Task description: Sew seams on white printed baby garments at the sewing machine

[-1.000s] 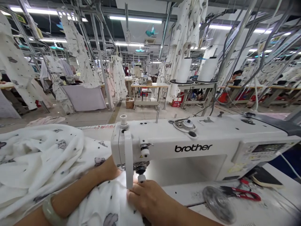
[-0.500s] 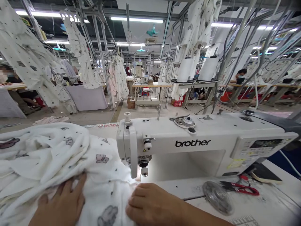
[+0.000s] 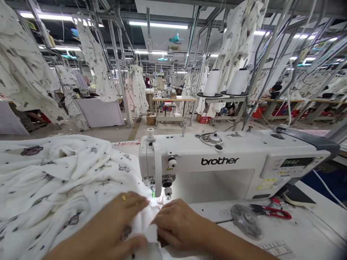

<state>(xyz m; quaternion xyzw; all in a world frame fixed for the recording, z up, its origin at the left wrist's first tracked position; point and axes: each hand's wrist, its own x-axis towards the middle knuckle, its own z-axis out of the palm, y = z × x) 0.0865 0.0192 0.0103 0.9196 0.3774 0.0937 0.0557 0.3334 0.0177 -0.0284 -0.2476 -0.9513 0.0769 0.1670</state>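
A: How would that white printed cloth handle?

B: Light and very soft. It slumps into loose folds with no stiffness, so I'd expect it to slide and bunch.

A: Where is it?

B: Heaped left of the Brother sewing machine, with one part reaching the needle.

A: And the hands?

B: The left hand and right hand sit just in front of the needle, fingers curled almost closed, pinching a fold between them.

A: Best place to hold it?

B: Right at that fold, close to the needle. Gathered cloth gives a firmer pinch, and the slack heap could otherwise drag.
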